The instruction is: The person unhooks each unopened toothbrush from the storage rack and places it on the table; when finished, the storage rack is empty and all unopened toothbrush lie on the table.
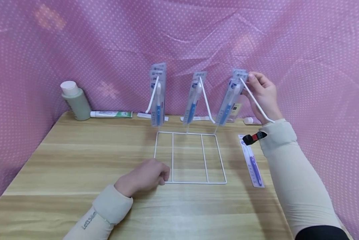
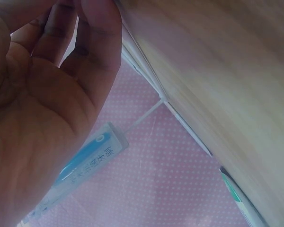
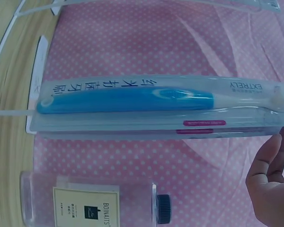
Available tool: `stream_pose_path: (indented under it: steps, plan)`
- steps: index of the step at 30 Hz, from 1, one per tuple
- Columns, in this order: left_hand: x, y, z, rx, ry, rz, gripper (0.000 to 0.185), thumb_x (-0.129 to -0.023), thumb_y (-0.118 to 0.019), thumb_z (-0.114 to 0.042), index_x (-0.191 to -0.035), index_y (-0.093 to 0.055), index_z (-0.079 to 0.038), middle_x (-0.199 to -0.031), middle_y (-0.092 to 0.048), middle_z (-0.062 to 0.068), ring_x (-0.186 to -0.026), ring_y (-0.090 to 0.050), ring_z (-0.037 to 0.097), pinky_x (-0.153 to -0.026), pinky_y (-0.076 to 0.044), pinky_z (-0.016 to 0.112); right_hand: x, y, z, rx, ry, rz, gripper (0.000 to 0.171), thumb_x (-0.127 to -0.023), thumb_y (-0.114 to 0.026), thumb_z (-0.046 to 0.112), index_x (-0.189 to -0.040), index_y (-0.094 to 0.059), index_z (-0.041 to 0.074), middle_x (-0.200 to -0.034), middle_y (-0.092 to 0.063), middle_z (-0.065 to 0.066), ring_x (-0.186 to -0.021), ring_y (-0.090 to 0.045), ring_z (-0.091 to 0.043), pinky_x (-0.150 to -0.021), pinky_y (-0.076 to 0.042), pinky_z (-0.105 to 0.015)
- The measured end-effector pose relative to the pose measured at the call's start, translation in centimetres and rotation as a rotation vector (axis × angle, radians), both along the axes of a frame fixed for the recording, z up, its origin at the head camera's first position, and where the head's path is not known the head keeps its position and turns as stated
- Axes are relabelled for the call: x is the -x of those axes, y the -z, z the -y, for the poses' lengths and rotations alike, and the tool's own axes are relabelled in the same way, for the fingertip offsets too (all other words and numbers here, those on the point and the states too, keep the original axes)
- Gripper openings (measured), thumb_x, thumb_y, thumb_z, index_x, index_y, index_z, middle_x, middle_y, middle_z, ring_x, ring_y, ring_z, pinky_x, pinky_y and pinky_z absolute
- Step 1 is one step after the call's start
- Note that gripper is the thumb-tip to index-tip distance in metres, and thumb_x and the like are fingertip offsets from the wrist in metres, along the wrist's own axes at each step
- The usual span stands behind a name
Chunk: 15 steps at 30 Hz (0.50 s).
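A white wire display rack (image 1: 197, 182) stands on the table, with packaged blue toothbrushes on its three hooks. My left hand (image 1: 144, 176) grips the front left corner of its base, fingers curled; the fingertips are partly hidden. At the right hook, my right hand (image 1: 263, 95) pinches the upper edge of a toothbrush pack (image 1: 229, 100). In the right wrist view, more than one layer of packaging hangs there, and the fingers (image 3: 267, 158) meet its edge. Packs also hang on the middle hook (image 1: 194, 100) and the left hook (image 1: 158, 100).
A purple packaged toothbrush (image 1: 252, 163) lies right of the rack. Along the back stand a green bottle (image 1: 78, 105) and a clear labelled bottle (image 3: 85, 203). A toothpaste tube (image 1: 111, 114) and a pinkish tube (image 1: 251, 121) lie there too. Pink dotted cloth (image 1: 107, 50) encloses the table.
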State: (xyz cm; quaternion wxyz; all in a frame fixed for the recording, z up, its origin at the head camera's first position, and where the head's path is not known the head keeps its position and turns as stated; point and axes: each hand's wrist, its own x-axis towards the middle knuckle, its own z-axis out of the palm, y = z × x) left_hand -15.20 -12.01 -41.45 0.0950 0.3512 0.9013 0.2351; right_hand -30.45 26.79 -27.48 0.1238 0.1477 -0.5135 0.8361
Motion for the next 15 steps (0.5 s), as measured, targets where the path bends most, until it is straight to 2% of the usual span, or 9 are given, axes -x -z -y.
stream_pose_path:
  steps: [7,15]
  plan:
    - [0.0,-0.3,-0.1,0.013,0.005,-0.002,0.027,-0.087,-0.077,0.003,-0.074,-0.065,-0.019,-0.073,-0.06,-0.009,-0.071,-0.054,0.009,-0.071,-0.049,0.028,-1.5,-0.7,1.5,0.017,-0.001,0.009,0.015,-0.093,-0.079,0.008,-0.103,-0.072,-0.002,-0.097,-0.075,-0.01,-0.087,-0.072,-0.018,-0.076,-0.061,-0.031]
    - [0.0,-0.4,0.0,0.004,0.009,0.0,0.027,-0.087,-0.078,0.003,-0.074,-0.065,-0.018,-0.073,-0.06,-0.008,-0.072,-0.054,0.009,-0.07,-0.049,0.028,-1.7,-0.7,1.7,0.018,-0.002,0.016,0.016,-0.093,-0.079,0.008,-0.103,-0.072,-0.002,-0.097,-0.075,-0.009,-0.087,-0.072,-0.018,-0.077,-0.061,-0.029]
